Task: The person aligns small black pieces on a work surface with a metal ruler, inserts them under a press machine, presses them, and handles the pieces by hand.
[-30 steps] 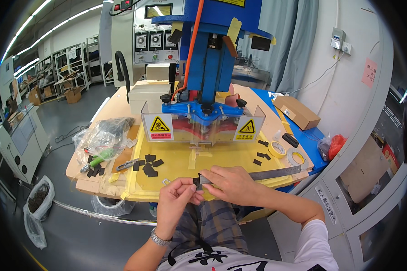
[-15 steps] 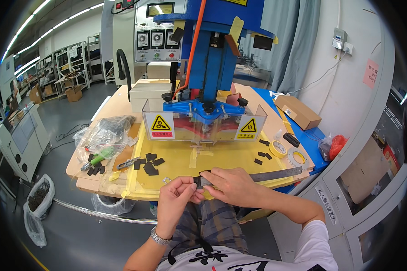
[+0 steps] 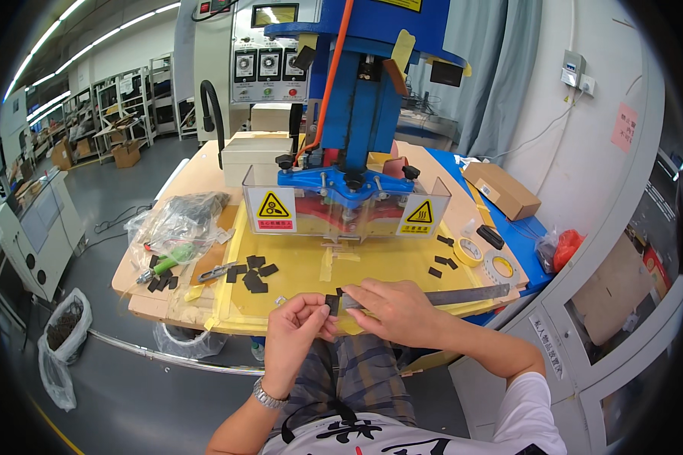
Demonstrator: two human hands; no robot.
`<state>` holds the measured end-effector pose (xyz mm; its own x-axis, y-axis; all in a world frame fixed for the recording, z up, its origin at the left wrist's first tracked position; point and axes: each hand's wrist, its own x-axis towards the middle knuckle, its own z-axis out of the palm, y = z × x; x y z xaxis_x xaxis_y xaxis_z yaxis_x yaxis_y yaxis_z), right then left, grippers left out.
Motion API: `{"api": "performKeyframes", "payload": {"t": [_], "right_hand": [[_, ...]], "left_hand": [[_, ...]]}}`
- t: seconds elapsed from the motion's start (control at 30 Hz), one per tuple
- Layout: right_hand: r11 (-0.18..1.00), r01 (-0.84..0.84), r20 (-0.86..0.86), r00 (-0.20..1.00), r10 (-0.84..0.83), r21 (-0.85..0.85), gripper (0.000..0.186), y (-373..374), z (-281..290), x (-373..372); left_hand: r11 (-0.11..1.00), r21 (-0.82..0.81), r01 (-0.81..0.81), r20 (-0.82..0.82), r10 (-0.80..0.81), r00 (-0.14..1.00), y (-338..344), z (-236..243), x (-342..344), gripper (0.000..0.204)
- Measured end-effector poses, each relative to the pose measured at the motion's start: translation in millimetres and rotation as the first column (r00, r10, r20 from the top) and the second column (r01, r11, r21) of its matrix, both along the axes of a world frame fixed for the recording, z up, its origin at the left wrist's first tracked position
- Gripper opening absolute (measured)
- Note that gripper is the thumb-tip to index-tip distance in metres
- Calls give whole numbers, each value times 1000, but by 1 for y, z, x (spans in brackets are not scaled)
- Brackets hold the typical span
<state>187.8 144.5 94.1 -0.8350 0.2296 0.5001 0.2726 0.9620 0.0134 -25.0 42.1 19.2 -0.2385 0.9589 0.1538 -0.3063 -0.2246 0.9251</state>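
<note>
In front of my body, at the near edge of the yellow-covered table (image 3: 296, 254), both hands work close together. My left hand (image 3: 300, 322) pinches a small flat black piece (image 3: 332, 303) between thumb and fingers. My right hand (image 3: 391, 309) is closed over a long grey metal ruler (image 3: 467, 294), whose far end sticks out to the right above the table. The ruler's other end points at the black piece; fingers partly hide where they meet, so I cannot tell if they touch. Several loose black pieces (image 3: 258, 282) lie left of my hands, beside a utility knife (image 3: 216, 271).
A blue press (image 3: 357, 114) with a clear guard (image 3: 349, 220) stands behind my hands. More black pieces (image 3: 451, 263), tape rolls (image 3: 499, 267) and a black object (image 3: 489, 236) lie on the right. Plastic bags (image 3: 178, 220) and a green-handled tool (image 3: 171, 262) lie on the left.
The black piece and the ruler's end show a slightly wider gap between my fingers. The whole view has shifted a little; both hands stay in nearly the same place.
</note>
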Motion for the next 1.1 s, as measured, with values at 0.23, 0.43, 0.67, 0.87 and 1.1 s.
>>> {"api": "performKeyframes", "payload": {"t": [0.23, 0.43, 0.67, 0.87, 1.1], "right_hand": [[1000, 2, 1, 1000, -2, 20, 39, 0, 5, 0], [999, 0, 0, 1000, 0, 34, 39, -2, 6, -3], [999, -15, 23, 1000, 14, 32, 40, 0, 5, -7], [998, -34, -23, 999, 35, 52, 40, 2, 2, -10], [998, -27, -28, 999, 29, 65, 40, 3, -2, -12]], "left_hand": [[997, 0, 73, 68, -73, 995, -4, 7, -3, 8], [998, 20, -57, -253, 60, 966, -4, 11, -10, 9], [997, -39, 66, -101, -69, 992, -4, 14, -16, 13], [997, -47, -62, -254, 48, 966, -6, 15, -11, 18], [997, -60, -47, -222, 33, 975, -9, 16, -9, 19]]}}
